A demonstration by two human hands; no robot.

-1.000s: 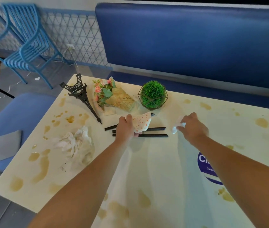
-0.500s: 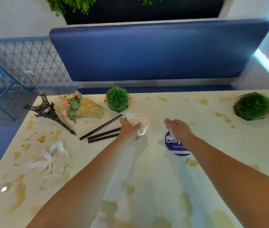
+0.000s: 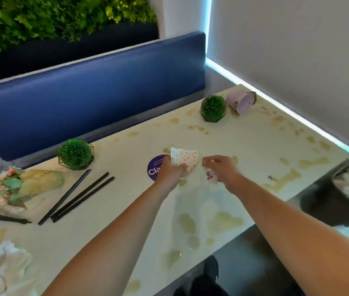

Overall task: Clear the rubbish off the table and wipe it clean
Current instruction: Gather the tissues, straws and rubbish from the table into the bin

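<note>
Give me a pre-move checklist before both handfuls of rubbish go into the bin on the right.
1. Left hand grips the dotted paper wrapper: ok.
2. Right hand holds a small white scrap: ok.
3. Bin within sight at the table's right edge: ok.
4. Room left in the bin: cannot tell; white rubbish already shows inside.
5. All rubbish collected: not ok; three black straws and crumpled tissues remain.
6. Table ready to wipe: not ok; brown stains everywhere.
</note>
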